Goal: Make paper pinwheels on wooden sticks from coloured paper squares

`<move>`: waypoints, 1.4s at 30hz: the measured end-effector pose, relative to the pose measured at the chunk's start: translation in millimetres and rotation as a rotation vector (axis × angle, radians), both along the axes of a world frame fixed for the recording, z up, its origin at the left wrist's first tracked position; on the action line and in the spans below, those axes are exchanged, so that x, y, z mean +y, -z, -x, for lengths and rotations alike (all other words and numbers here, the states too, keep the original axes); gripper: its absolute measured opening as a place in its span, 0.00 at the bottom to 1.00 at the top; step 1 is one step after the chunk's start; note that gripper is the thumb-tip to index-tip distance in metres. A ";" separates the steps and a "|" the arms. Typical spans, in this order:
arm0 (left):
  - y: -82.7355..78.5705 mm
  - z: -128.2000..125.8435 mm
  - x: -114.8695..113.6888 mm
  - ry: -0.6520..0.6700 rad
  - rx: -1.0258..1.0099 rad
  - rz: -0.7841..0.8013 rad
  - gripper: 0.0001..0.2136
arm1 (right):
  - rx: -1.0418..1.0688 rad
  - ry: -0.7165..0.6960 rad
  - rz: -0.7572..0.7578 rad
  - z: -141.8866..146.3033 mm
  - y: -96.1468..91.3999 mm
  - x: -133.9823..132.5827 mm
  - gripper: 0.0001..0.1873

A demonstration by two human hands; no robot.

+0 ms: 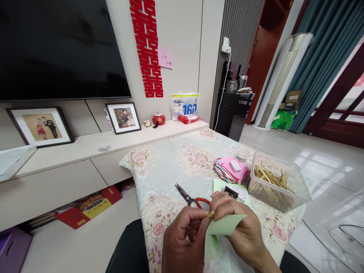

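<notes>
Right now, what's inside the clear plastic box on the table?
The clear plastic box holds a loose heap of thin, straw-coloured sticks, lying at various angles. The heap covers its own lower middle, so whether anything else is buried there can't be seen.

"160" on white bag (176, 110), 囍 on red hanging (146, 49), apparently "35" on pink note (165, 57)

Paper (226, 226) pale green; the pinched piece (210, 214), mostly hidden, looks yellowish; from them, at ten o'clock, scissors (188, 198) with red-orange handles (203, 200); at twelve, a multicoloured paper stack (225, 167); past one, straw-yellow sticks (269, 176); bench cloth (167, 163) pale mint with pink roses (158, 229)
</notes>
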State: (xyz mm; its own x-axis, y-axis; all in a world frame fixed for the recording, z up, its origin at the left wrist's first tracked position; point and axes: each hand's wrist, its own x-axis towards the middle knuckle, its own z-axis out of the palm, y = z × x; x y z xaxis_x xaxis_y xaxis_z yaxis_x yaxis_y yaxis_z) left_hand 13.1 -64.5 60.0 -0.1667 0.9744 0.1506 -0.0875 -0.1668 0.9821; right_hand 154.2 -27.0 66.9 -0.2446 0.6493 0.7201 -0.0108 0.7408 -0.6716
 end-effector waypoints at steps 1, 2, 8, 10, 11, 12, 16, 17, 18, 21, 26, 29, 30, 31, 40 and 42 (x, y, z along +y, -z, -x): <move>0.1 0.1 -0.2 -0.004 0.006 -0.003 0.11 | 0.000 0.002 0.001 -0.1 0.2 -0.1 0.05; 0.4 0.2 -0.3 -0.011 0.014 -0.010 0.11 | 0.001 0.003 0.001 -0.2 0.5 -0.2 0.05; 4.9 0.8 -0.7 -0.048 0.088 -0.053 0.11 | 0.013 0.003 -0.007 1.2 1.1 -0.9 0.07; 5.0 0.9 -1.3 -0.055 0.101 -0.053 0.10 | 0.015 0.000 -0.010 2.1 0.9 -0.9 0.08; 4.2 1.0 -1.7 -0.056 0.107 -0.058 0.09 | 0.015 -0.003 -0.010 2.5 1.0 -0.9 0.08; 2.9 1.0 -2.3 -0.058 0.114 -0.067 0.09 | 0.016 -0.005 -0.011 2.8 1.2 -0.8 0.09; -6.2 1.1 -4.8 -0.099 0.174 -0.125 0.05 | 0.017 -0.002 -0.004 2.9 2.5 -0.9 0.08; -8.5 1.0 -5.3 -0.116 0.193 -0.138 0.04 | 0.018 -0.002 0.000 2.8 2.8 -1.1 0.07; -10.6 0.9 -5.8 -0.134 0.210 -0.149 0.03 | 0.018 -0.003 0.003 2.7 2.9 -1.4 0.07; -13.9 0.3 -6.7 -0.174 0.247 -0.176 0.02 | 0.018 0.002 0.004 3.1 2.6 -1.9 0.06; -13.2 -0.3 -6.9 -0.208 0.277 -0.229 0.02 | 0.018 0.027 -0.019 4.7 2.5 -1.8 0.05; -12.7 -0.7 -7.1 -0.205 0.286 -0.238 0.02 | 0.029 0.038 -0.021 5.8 3.0 -2.0 0.05; -12.7 -0.9 -7.2 -0.203 0.286 -0.236 0.02 | 0.035 0.039 -0.025 6.3 3.0 -2.2 0.05; -12.7 -1.1 -7.4 -0.203 0.284 -0.234 0.02 | 0.040 0.038 -0.032 6.7 2.7 -2.3 0.06; -10.4 0.6 -7.9 -0.152 0.240 -0.209 0.03 | 0.035 0.055 -0.063 6.8 2.8 -2.0 0.06; -8.8 2.9 -3.2 -0.091 0.142 -0.139 0.04 | 0.026 0.032 -0.027 3.9 4.4 0.1 0.06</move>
